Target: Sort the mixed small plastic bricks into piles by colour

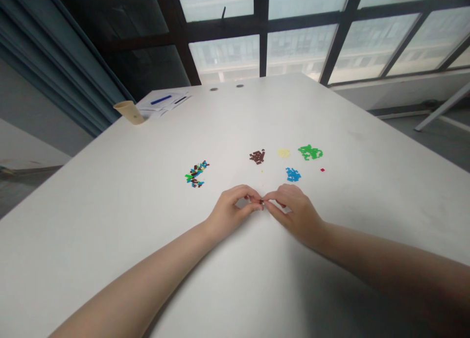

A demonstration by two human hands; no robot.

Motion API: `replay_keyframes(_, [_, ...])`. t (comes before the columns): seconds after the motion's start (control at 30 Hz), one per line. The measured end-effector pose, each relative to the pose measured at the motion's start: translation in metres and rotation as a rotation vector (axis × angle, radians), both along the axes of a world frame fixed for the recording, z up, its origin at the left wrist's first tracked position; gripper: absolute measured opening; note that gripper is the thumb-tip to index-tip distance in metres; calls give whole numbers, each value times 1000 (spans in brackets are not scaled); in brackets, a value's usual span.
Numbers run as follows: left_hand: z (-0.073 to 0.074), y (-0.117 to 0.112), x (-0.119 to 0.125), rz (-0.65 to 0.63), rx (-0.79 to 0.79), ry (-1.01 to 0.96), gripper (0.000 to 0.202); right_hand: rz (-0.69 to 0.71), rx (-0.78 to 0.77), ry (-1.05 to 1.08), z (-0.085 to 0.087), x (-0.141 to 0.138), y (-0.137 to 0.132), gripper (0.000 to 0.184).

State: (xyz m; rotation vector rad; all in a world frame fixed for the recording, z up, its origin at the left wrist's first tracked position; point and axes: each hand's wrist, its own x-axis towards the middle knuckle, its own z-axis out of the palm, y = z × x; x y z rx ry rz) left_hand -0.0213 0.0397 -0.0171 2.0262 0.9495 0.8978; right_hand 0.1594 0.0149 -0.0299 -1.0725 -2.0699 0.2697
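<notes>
Our left hand (pixel 235 205) and right hand (pixel 293 215) are grasping a tiny dark-red brick (pixel 261 201) between their fingertips, just above the white tabletop (pixel 110 220); its long axis is too small to make out. Ahead lie a mixed brick heap (pixel 196 174), a brown brick pile (pixel 257 156), a blue brick pile (pixel 293 175) and a green brick pile (pixel 310 152); a paper cup (pixel 129 112) stands well beyond.

We seem to be in an office or meeting room, going by the long white table (pixel 341 117) with papers (pixel 163 103) and a paper cup (pixel 129 112), the blue-grey curtain (pixel 62 68), and the wide dark-framed windows (pixel 301 49) facing another building (pixel 227 54).
</notes>
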Motion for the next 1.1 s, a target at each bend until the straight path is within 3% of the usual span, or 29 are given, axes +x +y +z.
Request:
replay_keyframes(0.13, [-3, 0, 0, 66, -3, -17, 16, -41, 39, -65, 6, 5, 9, 13])
replay_keyframes(0.27, [-3, 0, 0, 96, 5, 48, 16, -196, -35, -150, 21, 18, 40, 14])
replay_keyframes(0.43, [-2, 3, -3, -51, 161, 256, 17, -356, -178, -416, 33, 20, 100, 20])
replay_keyframes(0.57, [-4, 7, -7, -180, 353, 397, 19, -362, -243, -490, 27, 3, 139, 20])
replay_keyframes(0.67, [-5, 9, -9, -209, 413, 434, 20, -378, -287, -509, 18, -12, 158, 19])
replay_keyframes(0.87, [-4, 8, -10, -235, 477, 486, 19, -392, -368, -546, 15, -29, 172, 17])
replay_keyframes(1.03, [-4, 8, -9, -234, 501, 511, 19, -377, -358, -566, 27, -29, 167, 18])
replay_keyframes(1.1, [-3, 8, -10, -179, 508, 538, 19, -373, -322, -558, 34, -28, 159, 22])
